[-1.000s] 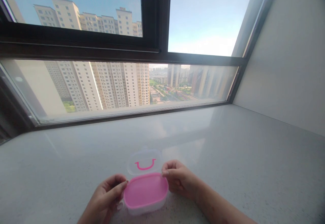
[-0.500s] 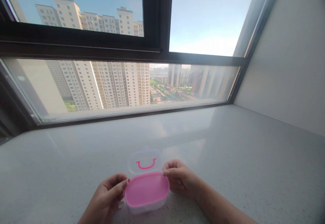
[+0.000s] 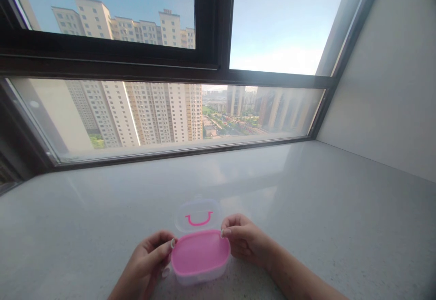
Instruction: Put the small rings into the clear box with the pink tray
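Observation:
A pink tray [image 3: 200, 252] with a raised rim sits in the top of a clear plastic box [image 3: 200, 276] on the pale speckled surface. Behind it the clear lid [image 3: 182, 223] with a pink carrying handle [image 3: 200, 223] lies back, open. My left hand [image 3: 153, 257] pinches the tray's far left rim between thumb and fingers. At the far right corner, my right hand [image 3: 247, 238] grips the same rim, its other fingers curled beside the box. A small whitish round piece [image 3: 165, 272], perhaps a clasp, shows between my left hand and the box.
The pale speckled sill [image 3: 327, 209] spreads around the box. A dark-framed window [image 3: 272, 78] rises at its far edge, with tall buildings outside. A plain wall [image 3: 388, 86] bounds the right side.
The whole view has shifted slightly, so everything appears a little further right. Both hands keep their hold on the tray's rim, and the tray has not visibly moved in the box.

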Available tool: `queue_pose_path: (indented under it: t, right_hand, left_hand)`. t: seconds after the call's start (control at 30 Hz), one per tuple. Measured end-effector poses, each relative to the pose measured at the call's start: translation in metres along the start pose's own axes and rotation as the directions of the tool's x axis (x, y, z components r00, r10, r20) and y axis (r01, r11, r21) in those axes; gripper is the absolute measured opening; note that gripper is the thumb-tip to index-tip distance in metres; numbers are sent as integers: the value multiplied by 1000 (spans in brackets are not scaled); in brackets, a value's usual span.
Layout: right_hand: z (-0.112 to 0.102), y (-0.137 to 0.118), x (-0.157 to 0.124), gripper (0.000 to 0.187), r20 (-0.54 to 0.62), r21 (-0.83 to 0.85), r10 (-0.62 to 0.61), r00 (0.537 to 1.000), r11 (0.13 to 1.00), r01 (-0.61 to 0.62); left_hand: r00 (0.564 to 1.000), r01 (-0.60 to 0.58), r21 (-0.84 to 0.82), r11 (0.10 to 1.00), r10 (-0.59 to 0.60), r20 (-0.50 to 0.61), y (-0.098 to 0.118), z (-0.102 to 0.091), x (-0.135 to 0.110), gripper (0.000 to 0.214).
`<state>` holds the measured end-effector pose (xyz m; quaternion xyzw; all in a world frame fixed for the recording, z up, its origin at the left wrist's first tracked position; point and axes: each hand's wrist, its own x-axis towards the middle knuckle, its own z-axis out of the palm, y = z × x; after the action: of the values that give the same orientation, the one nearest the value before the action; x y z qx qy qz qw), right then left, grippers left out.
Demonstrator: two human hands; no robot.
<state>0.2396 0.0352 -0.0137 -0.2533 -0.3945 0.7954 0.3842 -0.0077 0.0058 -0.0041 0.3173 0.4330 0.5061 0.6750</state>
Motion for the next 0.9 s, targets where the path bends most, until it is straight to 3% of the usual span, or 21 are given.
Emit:
queue_pose_path:
  t: [0.9]
  right_hand:
    - [2,0,2,19,-32,2,1,999,1000,-1]
  left_hand:
    - [998,15,35,999,-13,-56,-2,-4,2,28]
